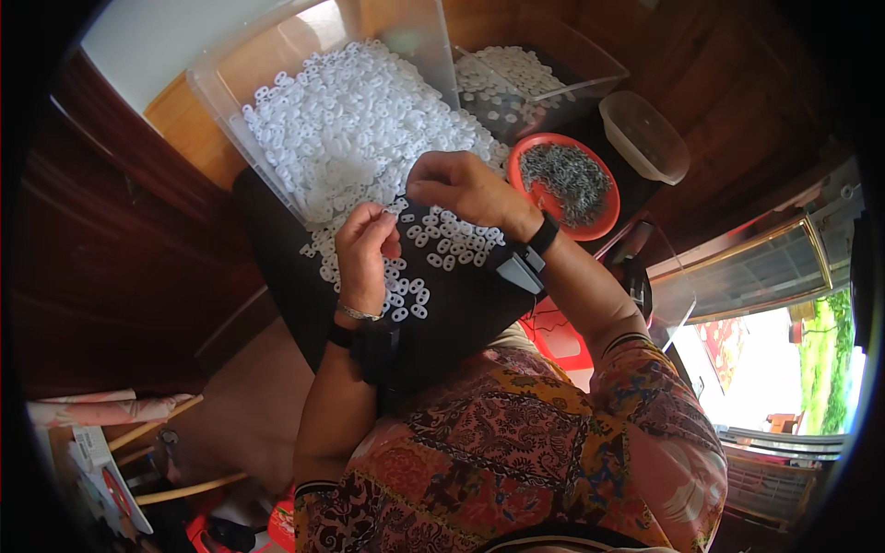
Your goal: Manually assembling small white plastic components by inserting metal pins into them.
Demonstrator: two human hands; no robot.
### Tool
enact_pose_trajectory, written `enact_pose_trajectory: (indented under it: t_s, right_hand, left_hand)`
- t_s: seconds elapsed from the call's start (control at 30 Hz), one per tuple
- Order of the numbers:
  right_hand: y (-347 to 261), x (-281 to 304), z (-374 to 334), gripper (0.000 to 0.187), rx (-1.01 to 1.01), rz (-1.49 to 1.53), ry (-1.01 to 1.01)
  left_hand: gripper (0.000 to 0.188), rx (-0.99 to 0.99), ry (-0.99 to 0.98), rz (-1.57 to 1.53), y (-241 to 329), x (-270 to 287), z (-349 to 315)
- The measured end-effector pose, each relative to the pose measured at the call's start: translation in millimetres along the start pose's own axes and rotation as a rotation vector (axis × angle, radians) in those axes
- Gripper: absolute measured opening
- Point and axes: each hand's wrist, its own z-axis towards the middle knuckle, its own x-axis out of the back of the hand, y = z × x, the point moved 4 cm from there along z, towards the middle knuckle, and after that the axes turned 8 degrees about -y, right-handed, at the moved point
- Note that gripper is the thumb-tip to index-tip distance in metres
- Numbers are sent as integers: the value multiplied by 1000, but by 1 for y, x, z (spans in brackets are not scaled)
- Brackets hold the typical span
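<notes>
My left hand (pixel 363 253) is closed in a pinch just above the near edge of a heap of small white plastic pieces with two holes (pixel 355 124). Whatever sits between its fingertips is too small to make out. To its right and a little farther away, my right hand (pixel 466 189) hangs over the same pieces with its fingers curled downward. Those fingertips are partly hidden, so what they hold is unclear. Loose white pieces (pixel 452 241) lie on the black table top (pixel 452 313) beneath and between my hands.
The heap spills from a clear plastic bin (pixel 207 97) lying open toward me. An orange-red bowl (pixel 604 221) of small metal parts (pixel 564 180) stands right of my right hand. Behind are a bin of white discs (pixel 507 74) and a translucent tub (pixel 645 138).
</notes>
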Motion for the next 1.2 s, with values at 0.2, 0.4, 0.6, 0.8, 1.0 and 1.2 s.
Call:
enact_pose_trajectory:
  t_s: [0.2, 0.4, 0.6, 0.8, 1.0, 1.2]
  right_hand:
    - [18, -18, 10, 11, 7, 421, -73]
    - [23, -19, 10, 10, 11, 503, -87]
    - [17, -21, 8, 10, 13, 391, -111]
    - [19, -19, 7, 10, 10, 307, -121]
    - [12, -18, 5, 10, 40, 176, -107]
    - [12, -19, 3, 11, 33, 42, -86]
  left_hand:
    - [8, -23, -9, -13, 5, 0, 0]
    - [11, -48, -11, 50, 9, -2, 0]
    - [12, -60, -52, 132, 7, -3, 0]
    - [13, -87, -61, 197, 7, -4, 1]
    - [16, -108, -68, 265, 6, -5, -2]
    - [19, -130, -49, 326, 6, -9, -4]
